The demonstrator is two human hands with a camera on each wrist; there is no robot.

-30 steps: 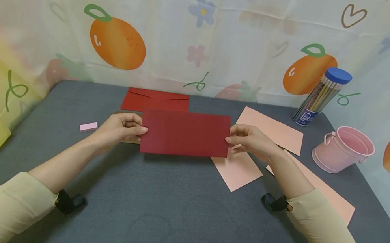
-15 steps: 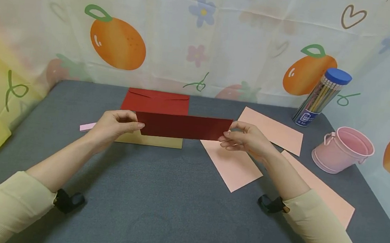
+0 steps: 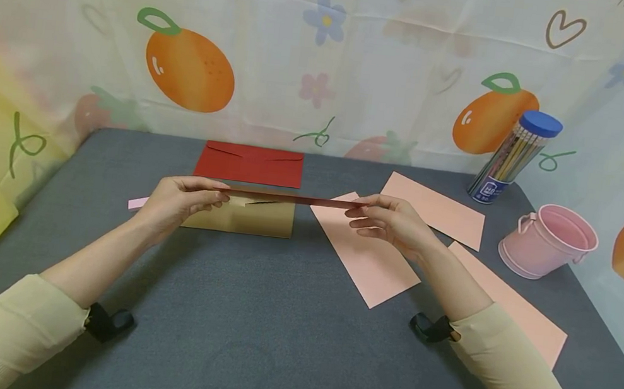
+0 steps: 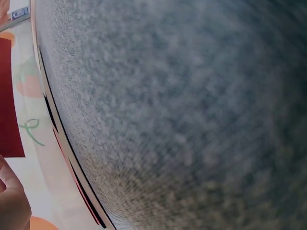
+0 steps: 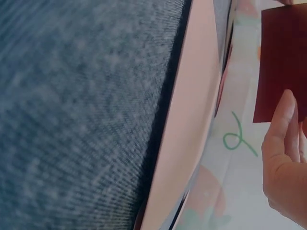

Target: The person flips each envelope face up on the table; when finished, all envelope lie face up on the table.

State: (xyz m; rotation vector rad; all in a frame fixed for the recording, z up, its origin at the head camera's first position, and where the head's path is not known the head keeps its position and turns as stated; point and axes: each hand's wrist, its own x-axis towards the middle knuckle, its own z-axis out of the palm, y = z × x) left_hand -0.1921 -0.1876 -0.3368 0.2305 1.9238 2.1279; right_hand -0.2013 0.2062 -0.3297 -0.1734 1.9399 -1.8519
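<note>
Two hands pinch dark red envelope (image 3: pixel 289 198) at short ends: left hand (image 3: pixel 180 201) on one, right hand (image 3: pixel 391 223) on other, thumbs over, fingers under. Envelope held level, edge-on to head camera, just above kraft envelope (image 3: pixel 247 216) on desk (image 3: pixel 273 342). Likely light, thin, bends easily, smooth; best held at short edges, gentle pinch, avoid creasing

Head view looks down across grey table (image 3: pixel 287 319), wrist views skim its surface close.
</note>
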